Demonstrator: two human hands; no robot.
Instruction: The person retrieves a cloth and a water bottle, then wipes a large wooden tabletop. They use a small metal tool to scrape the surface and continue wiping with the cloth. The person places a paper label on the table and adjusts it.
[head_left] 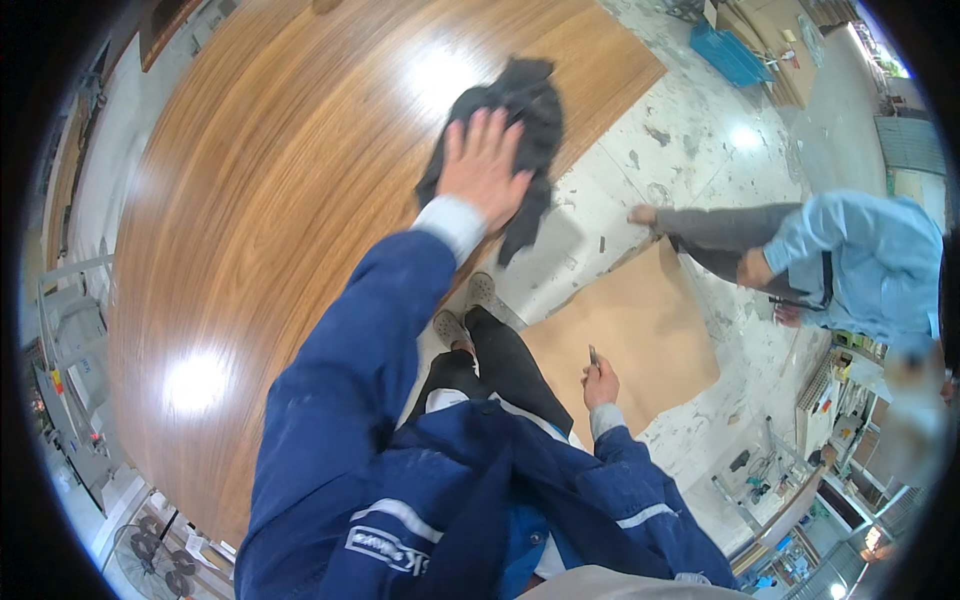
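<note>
A large glossy wooden panel (270,200) fills the left and middle of the view. A dark crumpled cloth (525,110) lies at its right edge. My left hand (482,165) presses flat on the cloth with the fingers spread, the blue-sleeved arm stretched out over the panel. My right hand (600,382) is held low near my legs, over a brown cardboard sheet (650,330), and grips a small thin dark tool (593,355) whose kind I cannot tell.
A co-worker in a light blue shirt (860,255) crouches at the right on the stained concrete floor (690,150), one hand near the cardboard's far edge. A blue crate (730,55) sits at the top right. Fans (150,555) and a grey machine (70,340) stand at the left.
</note>
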